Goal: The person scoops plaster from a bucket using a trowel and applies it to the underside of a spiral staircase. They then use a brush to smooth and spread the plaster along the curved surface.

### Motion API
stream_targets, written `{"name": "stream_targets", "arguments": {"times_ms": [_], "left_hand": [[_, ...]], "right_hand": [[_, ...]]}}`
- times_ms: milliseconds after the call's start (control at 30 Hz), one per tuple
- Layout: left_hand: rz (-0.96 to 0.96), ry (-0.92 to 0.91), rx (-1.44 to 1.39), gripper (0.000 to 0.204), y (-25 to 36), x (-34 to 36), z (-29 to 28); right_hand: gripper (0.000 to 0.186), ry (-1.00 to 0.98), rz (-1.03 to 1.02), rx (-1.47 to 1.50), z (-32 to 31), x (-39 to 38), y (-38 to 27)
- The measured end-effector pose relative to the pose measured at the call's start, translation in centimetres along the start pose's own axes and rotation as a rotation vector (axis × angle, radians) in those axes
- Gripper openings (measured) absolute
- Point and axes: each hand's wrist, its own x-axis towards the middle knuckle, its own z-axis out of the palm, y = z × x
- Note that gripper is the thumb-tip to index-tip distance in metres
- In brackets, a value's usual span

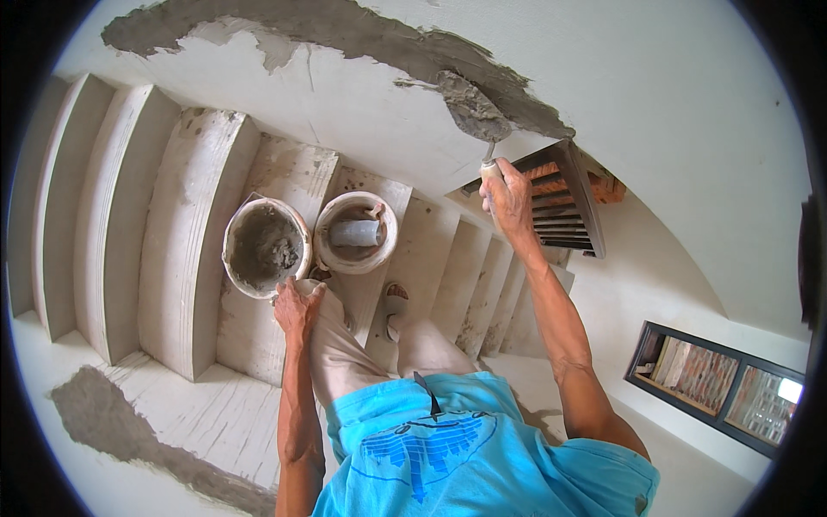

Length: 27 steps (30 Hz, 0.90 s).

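My right hand [510, 200] is closed around the handle of a trowel [475, 110]. Grey mortar coats the blade, which lies against the white wall at the lower edge of a wet grey mortar band [379, 41]. By the near rim of a bucket of mortar [261, 246], my left hand [299, 308] has its fingers curled beside my knee. Whether they grip the rim or something else is hidden. Touching that bucket on its right is a second pale bucket [320, 239], with a grey cylindrical container [357, 233] lying inside.
Concrete steps [185, 224] rise at left, and more steps [469, 276] continue to the right of the buckets. A dark slatted frame [564, 202] stands near my right forearm. Another mortar band [129, 431] marks the lower-left wall. At right is a dark-framed window [715, 379].
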Motion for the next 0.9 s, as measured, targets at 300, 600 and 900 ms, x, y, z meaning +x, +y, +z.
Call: {"name": "stream_targets", "arguments": {"times_ms": [300,600,900], "left_hand": [[-0.015,0.016,0.012,0.083,-0.6,0.0,0.3],[-0.031,0.014,0.002,0.083,-0.7,-0.1,0.0],[-0.026,0.017,-0.011,0.081,-0.6,-0.4,0.0]], "right_hand": [[0.017,0.094,0.068,0.044,-5.5,-0.8,3.8],[0.021,0.005,0.013,-0.01,-2.9,-1.4,1.8],[0.017,0.082,0.016,0.042,-2.4,0.4,2.0]]}}
